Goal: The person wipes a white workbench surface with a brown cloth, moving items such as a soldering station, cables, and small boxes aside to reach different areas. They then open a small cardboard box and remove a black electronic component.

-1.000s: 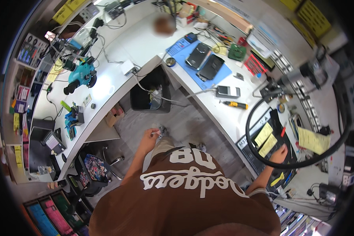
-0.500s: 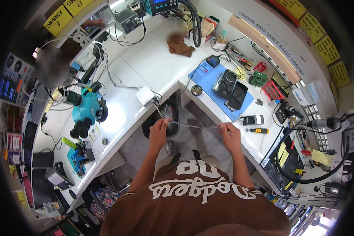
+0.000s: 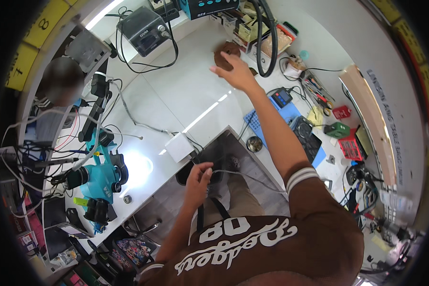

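Note:
My left hand (image 3: 199, 182) is low over the gap in front of the desk, thumb and fingers pinched at a thin grey cable (image 3: 245, 176). From those fingers the cable runs right toward the desk edge. A white power adapter (image 3: 178, 147) sits on the desk edge just above this hand, with dark leads beside it. My right hand (image 3: 234, 72) is stretched far forward over the white desk, fingers spread and holding nothing. Just beyond its fingertips lies a crumpled brown cloth (image 3: 225, 53), partly covered by the hand.
A teal microscope (image 3: 102, 178) stands left on the desk (image 3: 157, 100). To the right, a blue mat (image 3: 291, 112) carries a dark opened device (image 3: 306, 138); a round tin (image 3: 254, 144) is nearby. A thick black hose (image 3: 267, 62) hangs at the back. Below is a dark bin (image 3: 209, 176).
My right hand has let go of the cable and reached forward to the brown cloth. My left hand stays low near the adapter. The view has shifted forward.

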{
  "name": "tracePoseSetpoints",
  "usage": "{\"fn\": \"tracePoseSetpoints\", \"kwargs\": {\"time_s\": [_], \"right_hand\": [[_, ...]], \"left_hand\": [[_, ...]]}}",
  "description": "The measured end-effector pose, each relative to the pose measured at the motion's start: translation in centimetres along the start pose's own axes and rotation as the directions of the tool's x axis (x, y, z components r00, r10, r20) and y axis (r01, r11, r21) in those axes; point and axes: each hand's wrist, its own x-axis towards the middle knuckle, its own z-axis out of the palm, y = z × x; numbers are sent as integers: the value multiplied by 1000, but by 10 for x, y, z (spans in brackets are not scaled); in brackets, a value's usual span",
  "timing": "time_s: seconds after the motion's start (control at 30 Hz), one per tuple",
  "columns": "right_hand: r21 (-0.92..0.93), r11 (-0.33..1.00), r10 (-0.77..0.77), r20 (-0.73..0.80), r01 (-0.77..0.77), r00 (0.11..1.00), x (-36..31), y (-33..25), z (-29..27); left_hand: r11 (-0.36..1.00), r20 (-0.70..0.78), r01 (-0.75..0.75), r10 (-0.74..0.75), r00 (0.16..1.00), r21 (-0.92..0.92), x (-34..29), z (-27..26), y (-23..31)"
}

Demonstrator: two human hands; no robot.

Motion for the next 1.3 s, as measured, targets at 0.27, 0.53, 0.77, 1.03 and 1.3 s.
{"fn": "tracePoseSetpoints", "kwargs": {"time_s": [0.27, 0.53, 0.77, 1.03, 1.3], "right_hand": [[157, 965, -253, 317, 212, 914, 81, 18, 137], [-389, 920, -32, -210, -54, 977, 264, 84, 141], [344, 917, -369, 534, 203, 760, 126, 15, 133], [200, 858, -512, 295, 472, 806, 36, 32, 152], [-581, 792, -309, -117, 188, 944, 64, 94, 108]], "left_hand": [[941, -293, 335, -334, 896, -46, -65, 10, -31], [875, -360, 462, -482, 798, -148, -56, 21, -17], [924, -375, 370, -377, 847, -93, -60, 19, -14], [944, -333, 318, -327, 884, -82, -52, 14, -8], [934, -685, 129, 146, 714, 333, 28, -22, -1]]}}
